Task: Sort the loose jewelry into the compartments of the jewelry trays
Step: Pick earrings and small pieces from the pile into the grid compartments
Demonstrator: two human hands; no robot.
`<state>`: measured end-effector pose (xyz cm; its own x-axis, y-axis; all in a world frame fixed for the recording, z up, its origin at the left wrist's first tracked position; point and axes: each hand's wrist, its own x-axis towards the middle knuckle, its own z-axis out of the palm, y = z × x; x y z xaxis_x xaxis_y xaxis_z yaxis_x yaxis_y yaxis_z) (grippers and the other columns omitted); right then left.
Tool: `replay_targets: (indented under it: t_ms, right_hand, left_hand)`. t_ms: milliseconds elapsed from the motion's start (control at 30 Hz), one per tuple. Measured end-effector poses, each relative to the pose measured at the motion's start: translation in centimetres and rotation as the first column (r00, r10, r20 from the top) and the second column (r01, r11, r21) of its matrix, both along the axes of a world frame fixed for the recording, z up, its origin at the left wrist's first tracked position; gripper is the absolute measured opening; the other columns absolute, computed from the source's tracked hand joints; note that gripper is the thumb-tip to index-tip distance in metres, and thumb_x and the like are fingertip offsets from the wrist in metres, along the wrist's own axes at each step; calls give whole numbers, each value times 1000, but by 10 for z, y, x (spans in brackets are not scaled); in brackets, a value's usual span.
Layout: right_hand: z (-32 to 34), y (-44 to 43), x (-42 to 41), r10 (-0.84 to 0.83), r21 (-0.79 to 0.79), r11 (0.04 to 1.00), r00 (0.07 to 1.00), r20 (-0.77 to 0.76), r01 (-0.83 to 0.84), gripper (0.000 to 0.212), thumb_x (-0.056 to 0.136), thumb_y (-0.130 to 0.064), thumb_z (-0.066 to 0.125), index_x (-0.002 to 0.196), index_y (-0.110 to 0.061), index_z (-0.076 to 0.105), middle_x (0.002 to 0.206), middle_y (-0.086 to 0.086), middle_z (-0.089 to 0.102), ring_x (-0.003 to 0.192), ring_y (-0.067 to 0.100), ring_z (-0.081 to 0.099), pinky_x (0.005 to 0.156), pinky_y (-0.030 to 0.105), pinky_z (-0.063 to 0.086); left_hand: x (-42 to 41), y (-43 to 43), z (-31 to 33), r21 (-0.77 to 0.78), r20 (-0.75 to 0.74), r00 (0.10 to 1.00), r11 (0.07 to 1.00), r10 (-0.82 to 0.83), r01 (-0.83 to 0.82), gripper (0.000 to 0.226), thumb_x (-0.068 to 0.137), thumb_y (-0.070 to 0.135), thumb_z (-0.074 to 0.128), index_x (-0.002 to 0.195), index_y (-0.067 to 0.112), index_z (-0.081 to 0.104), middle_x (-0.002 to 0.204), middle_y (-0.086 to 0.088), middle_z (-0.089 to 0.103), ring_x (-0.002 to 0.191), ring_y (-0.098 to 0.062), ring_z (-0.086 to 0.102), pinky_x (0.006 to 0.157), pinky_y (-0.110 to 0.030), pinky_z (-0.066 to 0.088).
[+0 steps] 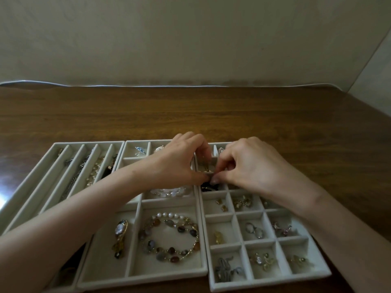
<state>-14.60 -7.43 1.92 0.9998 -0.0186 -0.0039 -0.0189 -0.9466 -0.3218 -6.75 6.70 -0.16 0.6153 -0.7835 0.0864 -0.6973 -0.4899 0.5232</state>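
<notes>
Trays, three, pale grey felt, side by side on brown wooden table (211, 115). Leftmost long-slot tray (88, 142) keeps chains stretched straight, likely against tangling. Middle wide-compartment tray (148, 266) holds multicoloured beaded bracelet (169, 249), laid round. Left hand (179, 159): fingers curled, thumb and fingertips pinching small gold-coloured jewelry piece (206, 168) over a far-left cell of right-hand grid tray (273, 283). Right hand (249, 163): fingers curled, pinching same piece from the other side, presumably to seat something so small. Exact grip partly hidden.
</notes>
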Motion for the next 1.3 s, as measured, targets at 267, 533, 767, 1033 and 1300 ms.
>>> replay_targets:
  t_ms: [267, 533, 767, 1033, 1300]
  right_hand:
    - [-5, 4, -2, -22, -26, 999, 1000, 9, 22, 8, 79, -30, 71, 77, -23, 72, 74, -8, 64, 70, 6, 57, 58, 19, 44]
    - [-2, 2, 0, -60, 85, 994, 995, -74, 66, 10, 78, -33, 73, 76, -24, 73, 76, -10, 66, 74, 3, 59, 70, 27, 53]
    - [-6, 5, -2, -35, 13, 999, 999, -27, 35, 10, 80, -30, 71, 71, -27, 68, 73, -12, 60, 69, 3, 55, 54, 16, 40]
    - [6, -12, 0, -28, 315, 946, 987, -159, 78, 5, 76, -27, 75, 72, -24, 74, 76, -11, 64, 75, 1, 55, 62, 18, 41]
    - [9, -21, 5, -8, 441, 892, 980, -200, 97, 7, 76, -24, 73, 69, -24, 72, 73, -10, 68, 77, 2, 59, 66, 20, 41]
  left_hand:
    - [-3, -3, -3, 22, 9, 1000, 1000, 3, -4, 29, 73, 23, 69, 95, 24, 49, 96, 12, 45, 94, -8, 40, 80, -19, 38]
    - [2, 2, 3, 44, -7, 1000, 999, -30, 30, 21, 79, 25, 67, 72, 38, 52, 87, 16, 44, 84, 4, 40, 66, -10, 33]
    - [2, 2, 4, 32, 0, 1000, 999, -17, 17, 17, 79, 26, 67, 73, 36, 56, 85, 17, 44, 82, 7, 40, 67, -4, 33]
    - [2, 1, 5, -14, -56, 998, 1000, -24, 24, 9, 78, 30, 69, 75, 33, 62, 84, 16, 55, 79, -3, 50, 64, -9, 37]
    - [1, 2, 8, -119, -171, 983, 992, -65, 45, 4, 82, 21, 67, 85, 20, 68, 78, 9, 65, 58, 4, 48, 54, -7, 36]
